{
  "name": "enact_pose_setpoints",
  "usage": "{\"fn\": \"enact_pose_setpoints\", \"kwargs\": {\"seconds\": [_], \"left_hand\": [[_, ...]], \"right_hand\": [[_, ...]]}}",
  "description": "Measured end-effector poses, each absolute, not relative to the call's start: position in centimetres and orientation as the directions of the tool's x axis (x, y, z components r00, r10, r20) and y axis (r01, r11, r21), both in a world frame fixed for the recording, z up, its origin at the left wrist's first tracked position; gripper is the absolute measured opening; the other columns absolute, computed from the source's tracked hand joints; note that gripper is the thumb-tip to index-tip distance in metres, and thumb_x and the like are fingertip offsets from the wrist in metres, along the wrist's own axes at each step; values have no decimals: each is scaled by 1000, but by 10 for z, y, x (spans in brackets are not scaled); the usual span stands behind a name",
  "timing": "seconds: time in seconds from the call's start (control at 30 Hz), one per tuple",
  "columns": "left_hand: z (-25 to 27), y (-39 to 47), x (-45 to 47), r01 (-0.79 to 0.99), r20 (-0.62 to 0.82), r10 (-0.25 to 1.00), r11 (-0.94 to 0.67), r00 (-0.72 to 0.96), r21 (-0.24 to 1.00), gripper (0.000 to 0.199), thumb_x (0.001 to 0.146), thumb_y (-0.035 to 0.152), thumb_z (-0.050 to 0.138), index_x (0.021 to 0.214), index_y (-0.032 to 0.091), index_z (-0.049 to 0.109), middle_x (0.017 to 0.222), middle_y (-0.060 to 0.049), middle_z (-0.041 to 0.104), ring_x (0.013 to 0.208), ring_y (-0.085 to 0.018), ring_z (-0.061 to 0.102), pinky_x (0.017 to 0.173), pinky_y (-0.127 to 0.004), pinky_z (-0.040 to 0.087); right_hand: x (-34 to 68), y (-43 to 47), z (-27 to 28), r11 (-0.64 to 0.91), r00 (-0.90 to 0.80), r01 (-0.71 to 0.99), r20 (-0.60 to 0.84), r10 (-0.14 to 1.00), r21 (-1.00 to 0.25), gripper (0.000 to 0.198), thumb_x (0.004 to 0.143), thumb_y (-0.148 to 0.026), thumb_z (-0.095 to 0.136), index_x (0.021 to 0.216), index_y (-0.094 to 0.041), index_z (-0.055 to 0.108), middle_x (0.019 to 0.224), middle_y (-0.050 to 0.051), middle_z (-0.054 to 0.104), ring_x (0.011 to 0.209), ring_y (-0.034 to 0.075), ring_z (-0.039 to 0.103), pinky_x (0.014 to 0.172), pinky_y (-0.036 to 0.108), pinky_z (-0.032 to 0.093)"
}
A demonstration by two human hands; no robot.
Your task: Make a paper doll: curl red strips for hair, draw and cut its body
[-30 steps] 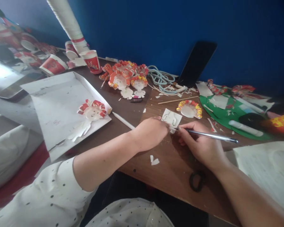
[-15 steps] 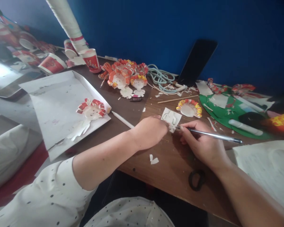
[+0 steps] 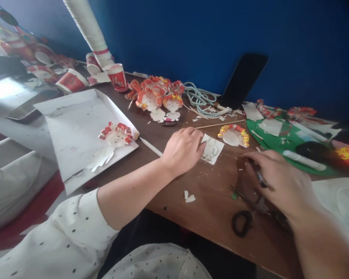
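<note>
A small square of white paper (image 3: 213,149) with pencil-like outlines drawn on it lies on the brown table. My left hand (image 3: 184,151) rests palm down at its left side, fingers extended and the thumb at the paper's edge. To the right, my right hand (image 3: 282,178) is slightly blurred and closed round a pen (image 3: 261,179), most of which the hand hides. Below that hand lie scissors (image 3: 242,224), partly covered by its wrist and shadow. Behind the square sits a white paper disc with a red-and-yellow ruffled rim (image 3: 234,136).
A white box lid (image 3: 72,128) at left holds a red-and-white paper figure (image 3: 116,133). More ruffled figures (image 3: 154,95), paper cups (image 3: 116,76), a cable (image 3: 199,97) and a dark phone-like slab (image 3: 246,79) line the blue wall. Green card (image 3: 272,141) lies right; paper scraps (image 3: 189,197) lie in front.
My right hand has moved right, away from the paper square, and the pen has turned in its grip. My left hand has shifted back and left, uncovering the square. More of the scissors shows.
</note>
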State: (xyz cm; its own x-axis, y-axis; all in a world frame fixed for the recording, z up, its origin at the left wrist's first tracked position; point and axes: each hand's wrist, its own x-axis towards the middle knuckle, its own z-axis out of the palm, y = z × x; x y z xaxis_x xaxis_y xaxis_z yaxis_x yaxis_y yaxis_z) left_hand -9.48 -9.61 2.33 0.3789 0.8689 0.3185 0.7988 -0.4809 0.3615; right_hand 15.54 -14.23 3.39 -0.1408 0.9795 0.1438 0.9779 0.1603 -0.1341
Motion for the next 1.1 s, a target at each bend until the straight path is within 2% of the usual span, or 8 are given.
{"fn": "enact_pose_setpoints", "kwargs": {"seconds": [0.07,0.13,0.3,0.47,0.7,0.8,0.93,1.1], "left_hand": [[19,-93,-90,835,279,899,-423,338,352,47,90,50,53,115,10,56,110,-15,64,107,-28,59,93,-42,47],[15,-89,-85,846,217,914,-401,342,352,56,85,53,60,119,10,53,110,-16,64,108,-30,59,92,-42,47],[11,-81,-84,823,119,931,-362,345,438,36,87,30,59,119,13,55,101,-10,69,98,-24,63,88,-36,48],[11,-79,-88,786,121,946,-319,302,529,27,87,30,57,110,16,63,98,-7,70,92,-20,64,86,-34,49],[11,-77,-88,750,119,963,-264,242,607,18,85,33,57,88,19,68,88,-5,70,77,-18,62,73,-31,47],[14,-77,-88,718,102,975,-216,199,662,20,84,36,58,81,19,67,79,-3,68,70,-16,58,68,-29,44],[19,-80,-88,630,113,972,-220,206,744,22,82,38,59,76,18,65,71,0,64,65,-13,53,64,-26,41],[22,-87,-83,508,140,944,-282,299,814,21,82,37,61,76,18,65,71,2,65,65,-10,53,64,-24,41]], "right_hand": [[155,-143,32,163,-165,986,112,980,32,28,74,-28,58,101,-28,68,101,9,65,62,21,58,44,28,26],[154,-142,31,158,-169,980,83,982,122,32,72,-23,56,102,-28,67,103,10,66,59,20,58,43,28,25],[155,-139,26,159,-169,984,155,973,78,31,80,-26,50,105,-32,69,103,8,69,63,24,61,45,31,32],[158,-137,20,158,-168,985,194,967,66,31,81,-28,51,105,-33,71,104,8,69,64,25,61,48,35,38],[154,-137,27,80,-86,995,116,990,55,35,85,-35,53,116,-37,68,109,7,70,71,28,65,50,35,39],[144,-140,33,34,-18,997,209,978,-74,38,85,-35,55,121,-35,66,104,6,71,72,26,65,54,35,42],[128,-143,37,167,3,884,362,932,-437,29,87,-38,58,111,-27,70,92,5,72,72,20,65,68,35,50],[114,-139,32,162,55,716,287,956,-679,35,86,-50,60,105,-22,69,96,7,73,72,19,67,66,32,52]]}}
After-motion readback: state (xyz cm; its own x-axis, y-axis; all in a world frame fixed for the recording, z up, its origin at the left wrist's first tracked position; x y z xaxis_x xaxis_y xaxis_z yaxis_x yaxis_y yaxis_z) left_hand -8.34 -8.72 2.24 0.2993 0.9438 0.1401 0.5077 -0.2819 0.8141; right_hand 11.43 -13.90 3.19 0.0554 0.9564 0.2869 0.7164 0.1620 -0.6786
